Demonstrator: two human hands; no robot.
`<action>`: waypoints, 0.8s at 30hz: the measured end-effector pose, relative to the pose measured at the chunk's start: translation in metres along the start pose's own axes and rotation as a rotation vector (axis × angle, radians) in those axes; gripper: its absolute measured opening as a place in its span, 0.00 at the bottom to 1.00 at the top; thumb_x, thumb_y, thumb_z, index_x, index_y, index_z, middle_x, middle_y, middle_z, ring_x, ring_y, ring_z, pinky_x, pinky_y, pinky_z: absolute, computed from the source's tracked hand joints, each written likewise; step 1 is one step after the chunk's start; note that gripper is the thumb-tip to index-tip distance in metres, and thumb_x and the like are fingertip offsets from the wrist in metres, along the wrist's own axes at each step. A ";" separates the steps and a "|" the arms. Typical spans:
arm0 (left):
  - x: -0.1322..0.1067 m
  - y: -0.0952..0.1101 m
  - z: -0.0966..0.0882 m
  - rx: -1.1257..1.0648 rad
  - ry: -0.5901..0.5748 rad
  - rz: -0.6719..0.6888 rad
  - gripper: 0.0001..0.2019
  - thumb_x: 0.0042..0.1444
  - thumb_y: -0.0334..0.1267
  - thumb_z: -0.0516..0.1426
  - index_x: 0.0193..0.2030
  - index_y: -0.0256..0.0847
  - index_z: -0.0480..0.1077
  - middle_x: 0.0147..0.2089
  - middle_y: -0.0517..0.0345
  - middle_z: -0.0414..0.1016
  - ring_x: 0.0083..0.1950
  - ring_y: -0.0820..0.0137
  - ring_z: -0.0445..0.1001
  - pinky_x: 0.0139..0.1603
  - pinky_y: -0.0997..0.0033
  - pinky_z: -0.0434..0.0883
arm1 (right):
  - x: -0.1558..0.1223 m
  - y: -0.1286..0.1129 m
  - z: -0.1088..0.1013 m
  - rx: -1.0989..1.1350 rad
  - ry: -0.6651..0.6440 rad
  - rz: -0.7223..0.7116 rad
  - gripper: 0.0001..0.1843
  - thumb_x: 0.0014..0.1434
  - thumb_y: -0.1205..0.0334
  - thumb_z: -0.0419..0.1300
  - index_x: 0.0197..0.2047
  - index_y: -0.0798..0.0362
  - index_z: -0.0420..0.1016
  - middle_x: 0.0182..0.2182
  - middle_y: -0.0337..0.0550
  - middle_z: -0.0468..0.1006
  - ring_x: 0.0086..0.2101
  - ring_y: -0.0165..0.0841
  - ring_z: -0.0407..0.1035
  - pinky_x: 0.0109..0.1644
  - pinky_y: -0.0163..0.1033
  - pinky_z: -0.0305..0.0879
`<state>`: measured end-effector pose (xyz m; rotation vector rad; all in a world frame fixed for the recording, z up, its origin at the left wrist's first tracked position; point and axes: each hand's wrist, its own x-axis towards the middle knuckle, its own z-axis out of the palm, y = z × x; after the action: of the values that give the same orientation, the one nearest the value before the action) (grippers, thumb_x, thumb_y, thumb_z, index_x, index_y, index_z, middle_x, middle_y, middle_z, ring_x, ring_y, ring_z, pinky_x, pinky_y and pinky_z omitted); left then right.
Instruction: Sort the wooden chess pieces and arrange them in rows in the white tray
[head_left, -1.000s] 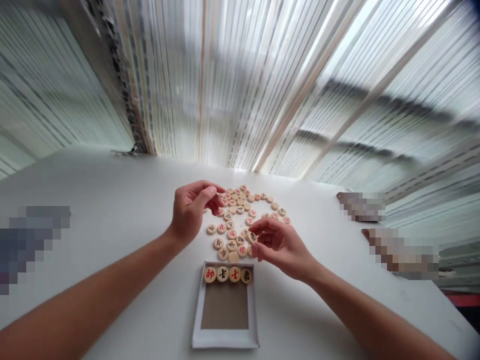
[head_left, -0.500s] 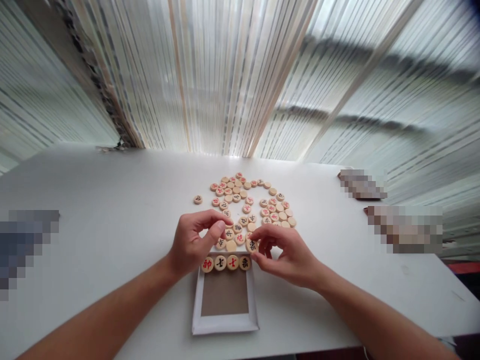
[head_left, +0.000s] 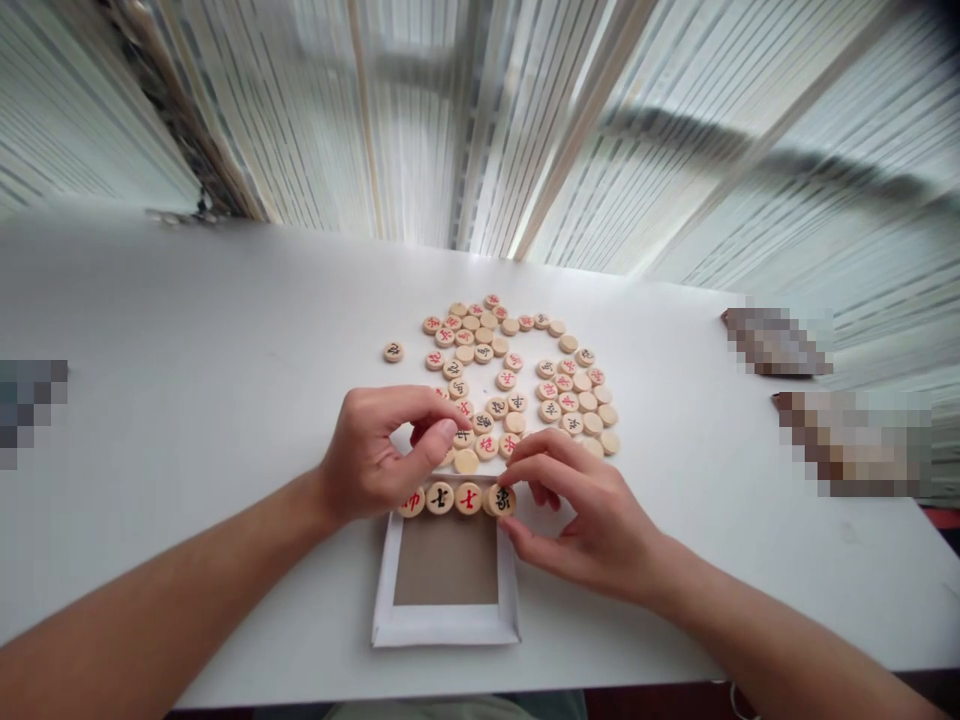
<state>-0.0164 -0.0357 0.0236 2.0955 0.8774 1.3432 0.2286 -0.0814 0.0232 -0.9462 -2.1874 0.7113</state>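
My right hand pinches a wooden Chinese chess piece with a black character between thumb and fingertips. It is over the right end of a row in a shallow white box, hiding most of what lies under it. To its left in the row are a red-marked piece, a black-marked one and another red-marked one, partly covered by my left hand. That hand is closed, thumb and index finger curled almost together above the box's far left corner; whether they hold anything is hidden.
Beyond the box, many round pieces lie loose on the white table, some face up, others blank side up. A lone piece sits left of them. Blurred-out objects stand at the right, and a string curtain hangs behind.
My right hand has brought its piece from beyond the box's far edge nearer, onto the right end of the row. My left hand keeps its curled pose. The camera view has tilted down.
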 end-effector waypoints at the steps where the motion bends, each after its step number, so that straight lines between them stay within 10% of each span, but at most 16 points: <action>1: 0.000 0.000 0.000 0.000 -0.002 -0.001 0.09 0.61 0.29 0.58 0.34 0.37 0.80 0.26 0.60 0.80 0.26 0.74 0.76 0.28 0.75 0.71 | 0.000 0.000 0.001 -0.007 -0.008 0.002 0.12 0.58 0.70 0.68 0.46 0.51 0.78 0.44 0.47 0.76 0.33 0.30 0.69 0.32 0.32 0.70; 24: -0.001 0.002 0.000 0.006 -0.016 -0.129 0.10 0.62 0.35 0.58 0.34 0.43 0.82 0.26 0.58 0.81 0.27 0.68 0.77 0.30 0.69 0.72 | 0.001 -0.011 0.015 -0.065 -0.066 0.224 0.16 0.52 0.73 0.64 0.44 0.49 0.71 0.46 0.44 0.76 0.31 0.29 0.69 0.33 0.36 0.68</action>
<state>-0.0160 -0.0377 0.0250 2.0151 0.9932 1.2566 0.2123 -0.0901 0.0219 -1.2316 -2.1945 0.7888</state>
